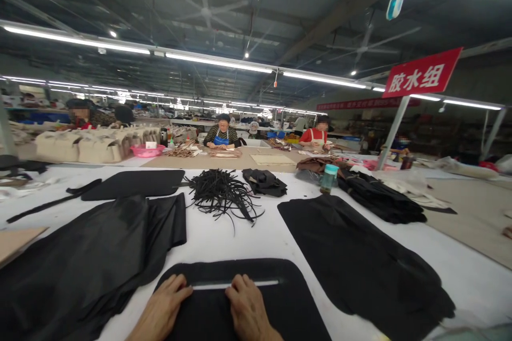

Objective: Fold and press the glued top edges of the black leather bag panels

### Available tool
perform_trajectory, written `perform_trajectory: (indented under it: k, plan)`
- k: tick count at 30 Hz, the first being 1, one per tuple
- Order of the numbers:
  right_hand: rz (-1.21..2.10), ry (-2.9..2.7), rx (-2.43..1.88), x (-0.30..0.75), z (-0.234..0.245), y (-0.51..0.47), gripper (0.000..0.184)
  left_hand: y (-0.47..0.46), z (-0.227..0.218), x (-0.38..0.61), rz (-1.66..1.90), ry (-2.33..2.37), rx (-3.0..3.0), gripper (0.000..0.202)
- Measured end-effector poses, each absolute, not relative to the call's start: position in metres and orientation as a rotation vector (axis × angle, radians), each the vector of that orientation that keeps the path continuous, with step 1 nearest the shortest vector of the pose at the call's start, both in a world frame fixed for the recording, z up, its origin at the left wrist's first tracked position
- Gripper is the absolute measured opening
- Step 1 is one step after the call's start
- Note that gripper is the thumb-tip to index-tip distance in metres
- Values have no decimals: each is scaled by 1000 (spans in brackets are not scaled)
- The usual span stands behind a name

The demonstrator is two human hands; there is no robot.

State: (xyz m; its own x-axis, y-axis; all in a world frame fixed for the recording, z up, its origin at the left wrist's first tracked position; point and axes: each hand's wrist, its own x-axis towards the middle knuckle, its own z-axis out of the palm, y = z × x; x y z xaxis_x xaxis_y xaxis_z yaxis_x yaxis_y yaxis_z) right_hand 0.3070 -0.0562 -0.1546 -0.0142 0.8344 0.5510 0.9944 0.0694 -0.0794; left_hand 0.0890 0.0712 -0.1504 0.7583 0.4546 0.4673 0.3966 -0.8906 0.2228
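Observation:
A black rounded fabric panel (280,298) with a long narrow slot (256,283) lies on the white table right in front of me. My left hand (166,306) rests flat on the panel, fingertips at the slot's left end. My right hand (248,306) lies flat beside it, fingers pressing just below the slot. Neither hand holds anything.
A stack of black fabric (88,261) lies at left, another black piece (360,256) at right. A heap of black strips (220,192), a folded black pile (264,181) and a teal-capped bottle (328,177) sit farther back. Seated workers (222,133) occupy the far tables.

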Motion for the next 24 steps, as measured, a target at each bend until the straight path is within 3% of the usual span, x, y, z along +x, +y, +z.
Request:
perform_trajectory:
  k: [12, 24]
  plan:
    - [-381, -1911, -1771, 309, -158, -55, 26, 68, -150, 90, 653, 777, 2862, 40]
    - [-358, -1938, -1799, 313, -165, -49, 24, 77, -160, 86, 740, 701, 2857, 40]
